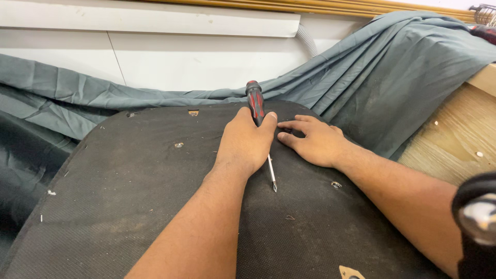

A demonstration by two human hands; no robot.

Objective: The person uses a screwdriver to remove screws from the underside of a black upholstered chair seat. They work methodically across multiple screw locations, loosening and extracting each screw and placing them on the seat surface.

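- A dark fabric-covered panel [129,196] lies on grey-green cloth [392,77] below a white wall [181,62].
- The left hand [245,142] is closed around a red-and-black screwdriver [256,106], whose tip rests on the panel.
- The right hand [315,140] lies flat on the panel just beside it, fingers spread and holding nothing.

No packages, labels, signs or screens anywhere in my view.
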